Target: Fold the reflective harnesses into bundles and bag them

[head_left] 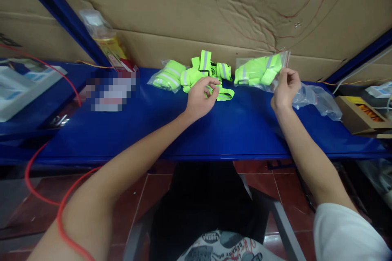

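A loose heap of neon green reflective bands (204, 71) lies at the back of the blue table (196, 126). My left hand (200, 98) rests at the front of the heap, its fingers curled and pinching a green band. My right hand (285, 87) holds the edge of a clear plastic bag filled with green bands (260, 70), lifted slightly off the table. Another filled clear bag (168, 76) lies left of the heap.
Empty clear bags (318, 98) lie right of my right hand. An open cardboard box (361, 115) stands at the far right. A yellow-labelled packet (105, 40) leans on the blue shelf post at the back left. A red cable (45, 171) hangs at the left.
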The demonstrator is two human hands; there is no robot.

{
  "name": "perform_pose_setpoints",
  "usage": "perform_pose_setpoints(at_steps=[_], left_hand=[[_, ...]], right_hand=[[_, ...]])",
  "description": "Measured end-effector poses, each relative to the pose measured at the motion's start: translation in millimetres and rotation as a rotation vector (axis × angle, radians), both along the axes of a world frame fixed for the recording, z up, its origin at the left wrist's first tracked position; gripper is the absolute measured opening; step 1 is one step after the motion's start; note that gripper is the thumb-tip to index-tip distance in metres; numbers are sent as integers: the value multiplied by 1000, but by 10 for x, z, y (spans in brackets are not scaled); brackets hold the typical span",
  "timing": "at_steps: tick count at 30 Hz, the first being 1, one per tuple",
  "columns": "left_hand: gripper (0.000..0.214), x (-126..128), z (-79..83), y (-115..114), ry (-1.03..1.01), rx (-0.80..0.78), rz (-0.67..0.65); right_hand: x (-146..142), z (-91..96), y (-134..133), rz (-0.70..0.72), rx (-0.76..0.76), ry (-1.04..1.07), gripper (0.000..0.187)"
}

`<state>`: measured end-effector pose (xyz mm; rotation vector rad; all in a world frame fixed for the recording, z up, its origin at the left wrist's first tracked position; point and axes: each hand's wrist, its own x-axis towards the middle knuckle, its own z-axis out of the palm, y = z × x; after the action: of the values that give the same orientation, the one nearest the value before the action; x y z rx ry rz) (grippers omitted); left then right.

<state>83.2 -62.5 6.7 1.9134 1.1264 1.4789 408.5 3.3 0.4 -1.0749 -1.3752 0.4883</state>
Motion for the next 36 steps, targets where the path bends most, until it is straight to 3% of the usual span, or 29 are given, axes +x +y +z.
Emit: perform_pose_setpoints(at_steps=[2,3,8,11,15,22,29,36], left_hand=[[17,24,-24,-39,93,68,-33],[17,32,-38,-54,133,97,-52],[16,37,-87,-84,285,150,-121],[15,26,-88,-79,371,195,-73],[15,-42,-83,-4,465,308,22],[24,-156,-154,254,802,380,-87],[31,-58,-282,343,862,418,-14],[36,-75,-245,399,960,452,-25]], right_hand=[[-92,56,-93,-211,204,48,45],[-162,86,-156,-235,253,0,41],[-466,160,-435,-154,186,-405,23],[-519,126,-496,-38,128,-666,10],[-520,89,-490,66,72,-854,2],[-565,173,-466,-76,-110,-1106,57],[-718,206,-293,-78,-218,-1177,56],[-864,271,-71,-83,-314,-1238,56]])
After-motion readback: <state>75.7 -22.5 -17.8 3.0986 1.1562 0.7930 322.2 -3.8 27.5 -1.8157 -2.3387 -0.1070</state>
